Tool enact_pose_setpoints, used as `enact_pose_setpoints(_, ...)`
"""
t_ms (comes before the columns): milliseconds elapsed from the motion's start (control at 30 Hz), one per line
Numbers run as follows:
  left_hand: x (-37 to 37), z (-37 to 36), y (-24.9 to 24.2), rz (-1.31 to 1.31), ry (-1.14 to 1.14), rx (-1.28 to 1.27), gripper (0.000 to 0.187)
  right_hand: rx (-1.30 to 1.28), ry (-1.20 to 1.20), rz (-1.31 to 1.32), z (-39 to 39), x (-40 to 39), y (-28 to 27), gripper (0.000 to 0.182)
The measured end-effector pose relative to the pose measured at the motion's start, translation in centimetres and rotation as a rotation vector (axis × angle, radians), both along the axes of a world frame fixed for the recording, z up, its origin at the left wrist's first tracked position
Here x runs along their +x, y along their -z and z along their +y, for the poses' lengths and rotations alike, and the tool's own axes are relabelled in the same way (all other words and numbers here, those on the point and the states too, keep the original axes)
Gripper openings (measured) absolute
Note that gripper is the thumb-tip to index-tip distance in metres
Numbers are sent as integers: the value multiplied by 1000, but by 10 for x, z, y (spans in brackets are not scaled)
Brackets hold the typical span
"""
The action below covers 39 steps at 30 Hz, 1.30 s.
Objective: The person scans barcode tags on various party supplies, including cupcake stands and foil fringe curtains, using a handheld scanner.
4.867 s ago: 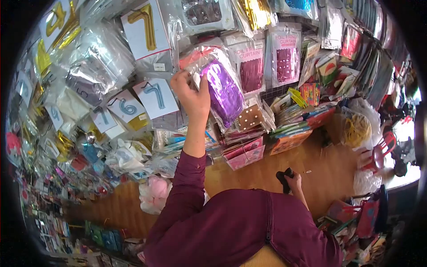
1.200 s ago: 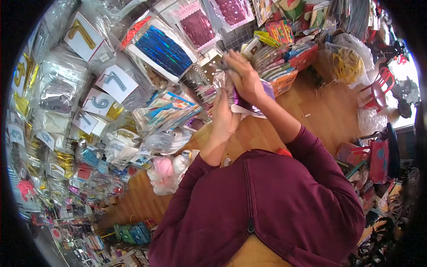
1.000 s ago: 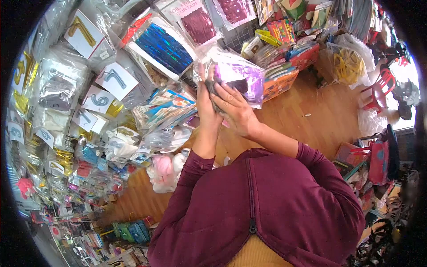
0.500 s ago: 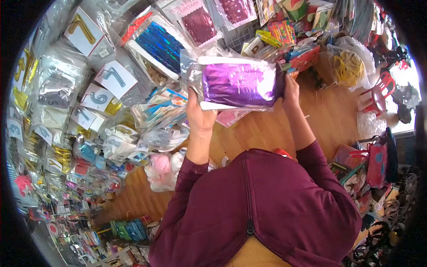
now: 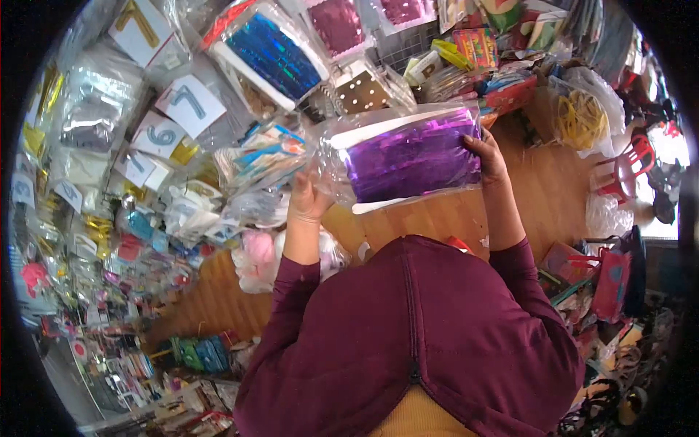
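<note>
A purple foil curtain packet (image 5: 411,156) in a clear plastic sleeve is held up in front of me, tilted with its right end higher. My right hand (image 5: 489,156) grips its right end, thumb across the front and the other fingers behind. At the loose left edge of the sleeve, my left hand (image 5: 307,200) is closed on the plastic, its fingers partly hidden. Just beyond the packet hangs a blue foil packet (image 5: 271,58), beside a dark dotted packet (image 5: 360,93).
Packets with number cards (image 5: 191,106) hang along the left. Pink foil packets (image 5: 335,25) hang at the top. A bag of yellow strips (image 5: 579,116) and a red chair (image 5: 622,171) stand to the right. A pink-and-white bundle (image 5: 258,255) sits on the wooden floor (image 5: 408,226).
The purple packet has tilted, its left end dropping and its right end rising, and shifted right. My left hand has moved left and down; my right thumb now lies across the front.
</note>
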<state>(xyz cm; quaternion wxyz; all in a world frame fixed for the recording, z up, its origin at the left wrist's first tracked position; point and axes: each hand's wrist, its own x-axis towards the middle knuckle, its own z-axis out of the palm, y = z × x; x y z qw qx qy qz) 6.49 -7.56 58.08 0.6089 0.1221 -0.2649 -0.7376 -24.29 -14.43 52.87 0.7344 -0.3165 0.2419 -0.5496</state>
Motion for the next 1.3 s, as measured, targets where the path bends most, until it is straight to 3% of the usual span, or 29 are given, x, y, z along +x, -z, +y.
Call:
enact_pose_setpoints(67,5,10,6,-469,-26,35,73,24,-40,62,-4,9,-9,36)
enact_pose_setpoints(100,4,15,16,-552,-72,144,68,9,-73,145,-6,21,-19,33)
enact_pose_setpoints(133,-14,20,1,-702,-137,82,60,-10,-108,227,-8,30,-23,30)
enact_pose_setpoints(200,-14,22,11,-623,-266,221,54,-42,-106,318,-28,38,-6,27)
enact_pose_setpoints(267,-10,32,18,-621,-356,238,50,-49,217,521,-44,45,4,23)
enact_pose_setpoints(300,-9,36,20,-625,-425,248,46,-67,327,345,-47,49,-1,24)
enact_pose_setpoints(400,-9,50,26,-542,-483,302,44,-317,571,747,-61,51,-6,26)
enact_pose_setpoints(467,-20,55,28,-564,-531,324,44,-442,525,884,-48,84,-23,24)
enact_pose_setpoints(533,-30,50,31,-678,-565,263,47,-845,352,1079,-34,122,-15,24)
enact_pose_setpoints(567,-37,47,33,-678,-582,239,46,-886,309,1031,-13,144,-7,25)
enact_pose_setpoints(600,-39,42,31,-987,-643,109,47,-929,267,979,12,157,-4,26)
enact_pose_setpoints(667,-28,43,12,-1158,-577,-66,47,-621,-3,830,33,158,-19,28)
enact_pose_setpoints(733,-24,41,12,-1057,-577,-48,48,-672,6,708,44,156,-14,31)
enact_pose_setpoints(767,-23,46,13,-951,-565,-8,48,-775,57,717,47,152,-13,34)
enact_pose_setpoints(800,-19,42,12,-1205,-574,-65,48,-760,48,716,55,151,-18,34)
enact_pose_setpoints(867,-21,36,21,-1317,-619,-13,47,-984,42,694,66,151,-32,39)
enact_pose_setpoints(900,-23,49,26,-1464,-533,61,43,-1151,35,797,76,155,-40,46)
enact_pose_setpoints(933,-25,47,20,-1529,-610,-42,39,-1229,42,800,79,158,-37,49)
enact_pose_setpoints(1000,-32,40,39,-814,-598,196,36,-1276,40,1014,72,153,-45,49)
enact_pose_setpoints(1067,-29,38,43,-720,-570,166,36,-1225,156,1122,50,151,-41,47)
enact_pose_setpoints(1133,-32,44,44,-619,-544,154,36,-1112,287,1027,19,146,-30,38)
enact_pose_setpoints(1200,-34,54,50,-569,-476,211,35,-788,160,979,-2,127,-11,29)
enact_pose_setpoints(1233,-44,59,41,-552,-551,201,31,-578,104,1000,-14,118,11,27)
enact_pose_setpoints(1267,-45,62,32,-553,-550,201,31,-496,101,807,-26,109,36,25)
enact_pose_setpoints(1300,-46,62,25,-570,-544,210,31,-12,-3,504,-31,99,43,26)
